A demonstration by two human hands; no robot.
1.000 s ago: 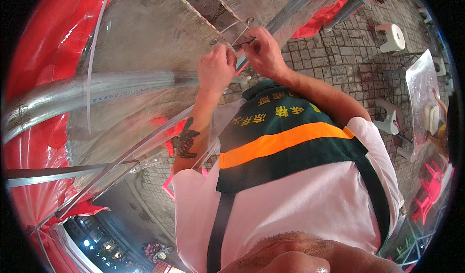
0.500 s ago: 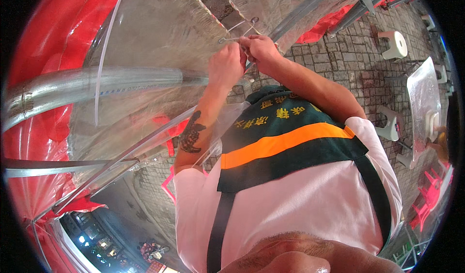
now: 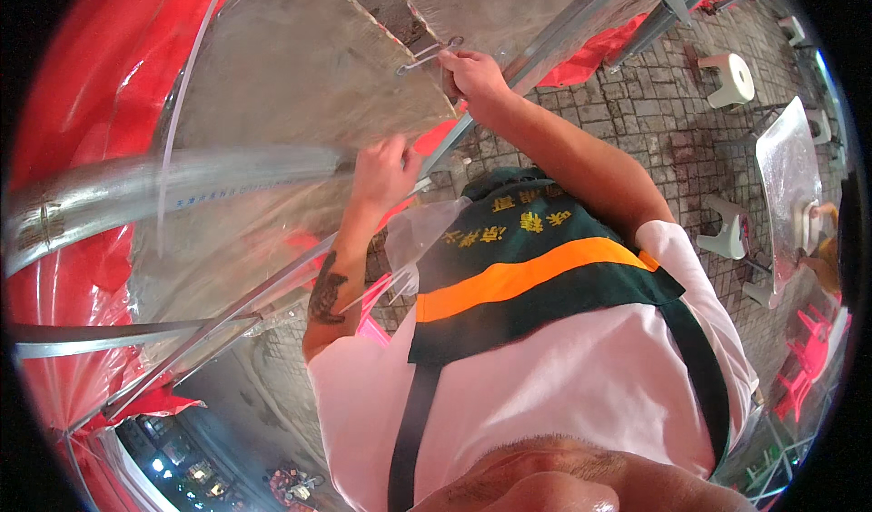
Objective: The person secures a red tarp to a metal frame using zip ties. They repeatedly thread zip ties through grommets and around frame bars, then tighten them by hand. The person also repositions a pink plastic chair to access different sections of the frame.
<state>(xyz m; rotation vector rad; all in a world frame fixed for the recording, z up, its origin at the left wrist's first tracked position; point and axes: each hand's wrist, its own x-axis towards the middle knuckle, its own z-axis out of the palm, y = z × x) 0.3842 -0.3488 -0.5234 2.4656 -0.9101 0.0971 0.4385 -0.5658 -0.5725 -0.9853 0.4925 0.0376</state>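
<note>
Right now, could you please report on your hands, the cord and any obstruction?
Right hand at white cord by clear plastic sheet, grip unclear. Left hand off the cord, fingers curled. Grey metal pole slanting behind the right hand.

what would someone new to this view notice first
A bright orange band crosses the dark green apron mid-picture. Glossy red sheeting runs down the left side. Near the top, the right hand is beside a pale tie, with the left hand lower and apart.
</note>
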